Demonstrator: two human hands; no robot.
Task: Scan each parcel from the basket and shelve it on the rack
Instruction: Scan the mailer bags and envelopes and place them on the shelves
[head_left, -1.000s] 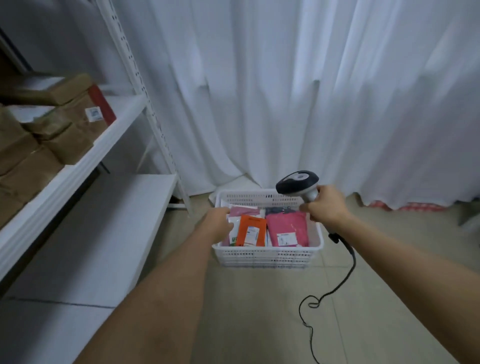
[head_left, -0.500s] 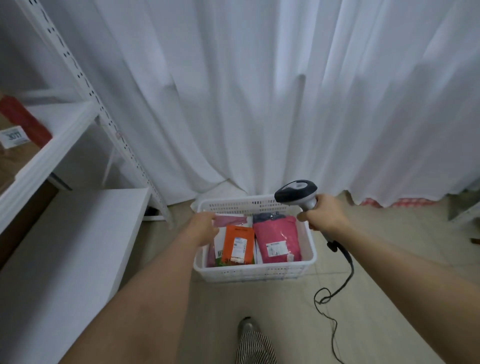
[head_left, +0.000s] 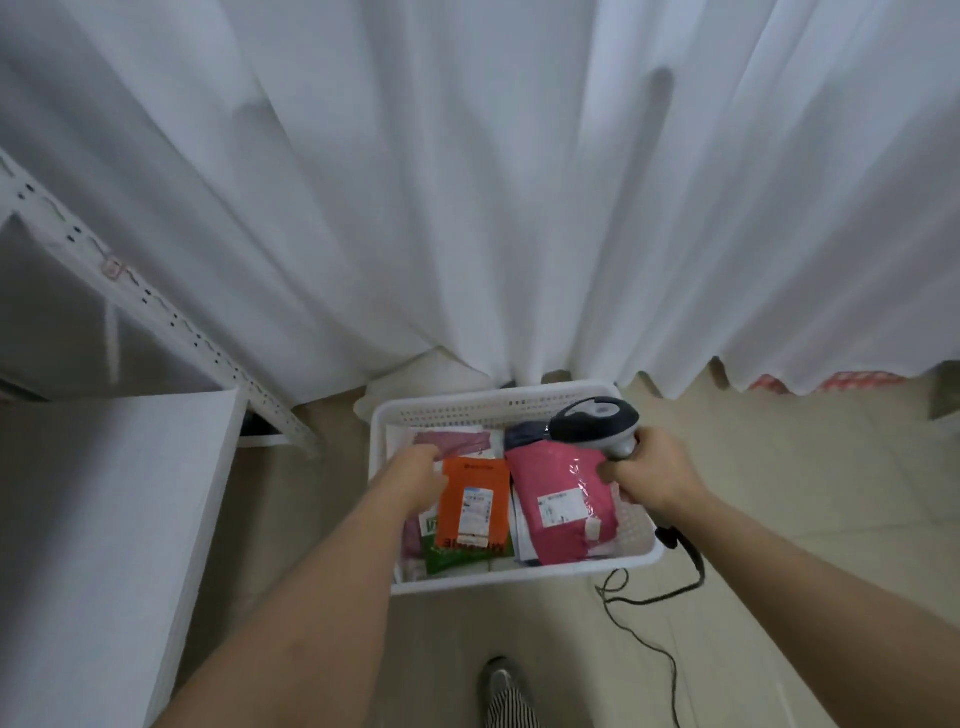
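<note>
A white perforated basket (head_left: 493, 402) stands on the floor and holds several parcels. An orange mailer (head_left: 472, 506) lies on a green one (head_left: 462, 553), with a bright pink mailer (head_left: 558, 499) to its right and a dull pink one (head_left: 457, 441) behind. My left hand (head_left: 415, 475) reaches down into the basket at the orange mailer's upper left corner; its fingers are hidden under the hand. My right hand (head_left: 652, 475) grips the handle of a grey and black barcode scanner (head_left: 595, 423), whose head hangs over the basket's far right.
The white rack's lower shelf (head_left: 104, 519) and slanted perforated post (head_left: 171, 322) are on the left. A white curtain (head_left: 467, 182) hangs behind the basket. The scanner cable (head_left: 649, 597) trails over the tiled floor at right. My shoe (head_left: 504, 686) shows at the bottom.
My view has tilted down and closed in on the basket; the upper shelf with brown parcels has left the frame. My left hand has moved from the basket's rim down onto the parcels.
</note>
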